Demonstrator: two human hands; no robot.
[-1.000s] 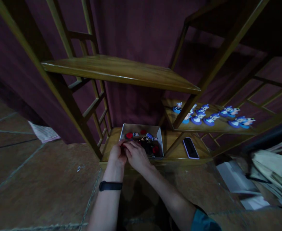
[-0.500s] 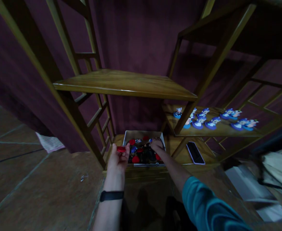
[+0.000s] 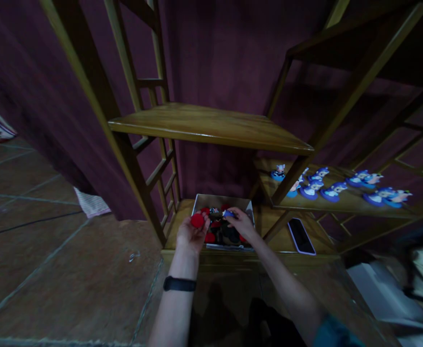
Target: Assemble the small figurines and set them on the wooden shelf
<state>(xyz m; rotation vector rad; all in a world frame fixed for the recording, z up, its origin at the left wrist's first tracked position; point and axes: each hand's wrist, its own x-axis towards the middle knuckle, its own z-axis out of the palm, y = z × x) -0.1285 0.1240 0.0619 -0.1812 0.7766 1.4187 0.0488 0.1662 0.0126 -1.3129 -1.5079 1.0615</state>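
Observation:
My left hand (image 3: 191, 233) is closed round a red figurine with a round, flat red side (image 3: 197, 220) facing me; the rest of it is hidden by fingers. My right hand (image 3: 241, 223) pinches a small blue-and-white figurine (image 3: 228, 213) above the white cardboard box (image 3: 252, 208). Inside the box lie several red, black and blue pieces, including a red round one (image 3: 210, 237) and a dark one near its front. Both hands are over the box, which sits on the bottom shelf.
Several blue-and-white figurines (image 3: 333, 191) stand on the right shelf (image 3: 305, 202). A phone (image 3: 301, 236) lies on the bottom board (image 3: 269, 226). Overhead runs a wooden shelf (image 3: 211, 126), with an upright post (image 3: 125, 168) at left. White boxes (image 3: 381, 289) are on the floor at right.
My right hand has risen out of the box's contents with the blue-and-white figurine. My left hand has turned the red piece so its round side faces me. The view has shifted left.

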